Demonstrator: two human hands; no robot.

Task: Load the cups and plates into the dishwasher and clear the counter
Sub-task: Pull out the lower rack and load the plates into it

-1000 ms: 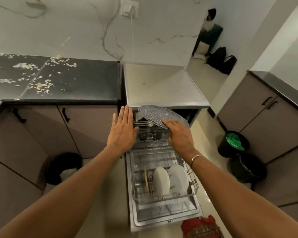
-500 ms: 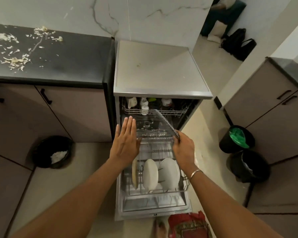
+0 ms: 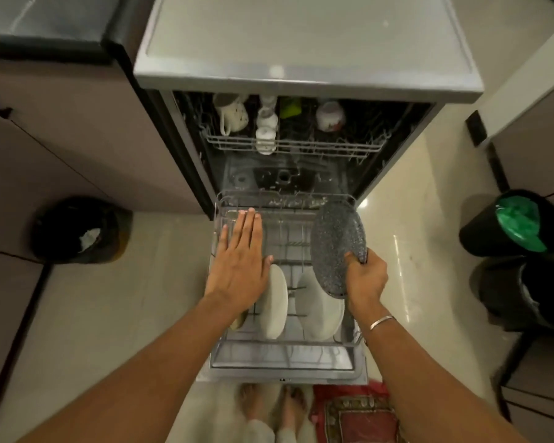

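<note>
while upright — plate, right hand

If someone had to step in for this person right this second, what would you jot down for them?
Left hand: open, flat above the left side of the lower rack; whether it touches is unclear.
Right hand: grips the speckled grey plate by its edge, upright over the rack's right side, not yet slotted.
Done: white plates stand in the lower rack; mugs sit in the upper rack.
Left: slot the grey plate, push the rack in, check the counter, mostly out of view.
</note>
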